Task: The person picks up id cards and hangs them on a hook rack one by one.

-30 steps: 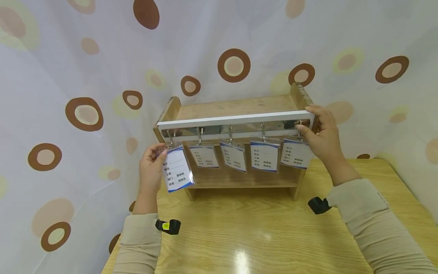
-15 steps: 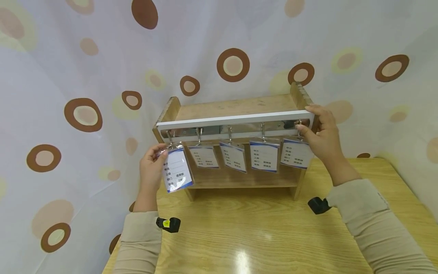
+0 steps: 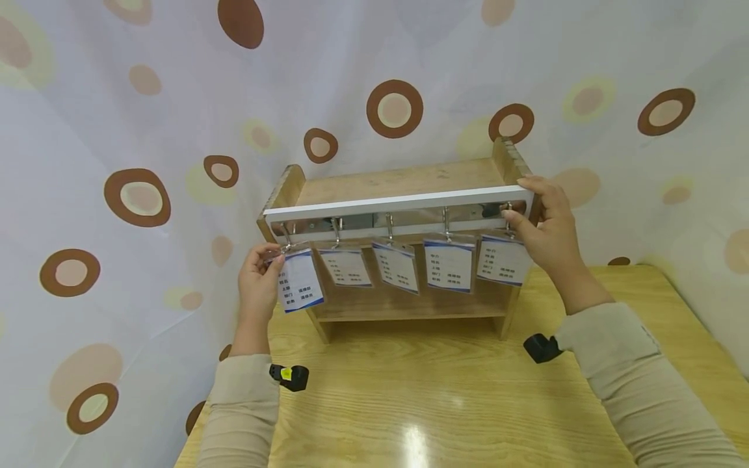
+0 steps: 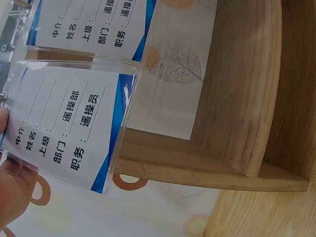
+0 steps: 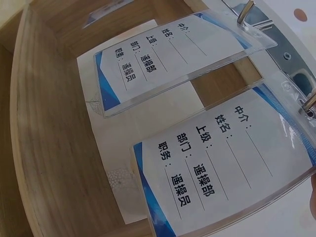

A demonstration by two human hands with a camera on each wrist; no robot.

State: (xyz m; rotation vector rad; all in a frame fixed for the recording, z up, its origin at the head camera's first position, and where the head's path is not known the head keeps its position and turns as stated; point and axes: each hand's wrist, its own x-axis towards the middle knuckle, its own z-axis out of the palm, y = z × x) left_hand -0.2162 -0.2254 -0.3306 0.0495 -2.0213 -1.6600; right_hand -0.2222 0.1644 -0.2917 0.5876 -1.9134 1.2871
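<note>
In the head view my left hand (image 3: 256,279) pinches the upper corner of the leftmost clear-sleeved name badge (image 3: 302,283), between thumb and fingers. This badge hangs at the first metal hook (image 3: 286,231) of a hook rail (image 3: 377,201). My right hand (image 3: 549,227) grips the rail's right end, thumb on the front by the last hook, fingers over the top edge. The rightmost badge (image 3: 503,260) hangs just below that thumb. In the left wrist view, fingertips touch the held badge (image 4: 64,118) at its edge. Only a sliver of the right hand (image 5: 313,197) shows in the right wrist view.
The rail runs along the front of a small wooden shelf (image 3: 409,311). Between the end badges hang a second badge (image 3: 346,268), a tilted badge (image 3: 395,268) and another badge (image 3: 449,265). A wooden table (image 3: 374,390) lies below; a dotted curtain (image 3: 351,52) surrounds it.
The leftmost badge's lower edge has swung back toward the shelf, so it now hangs nearer upright. My left hand keeps its pinch. The right hand stays on the rail; the view shifts slightly.
</note>
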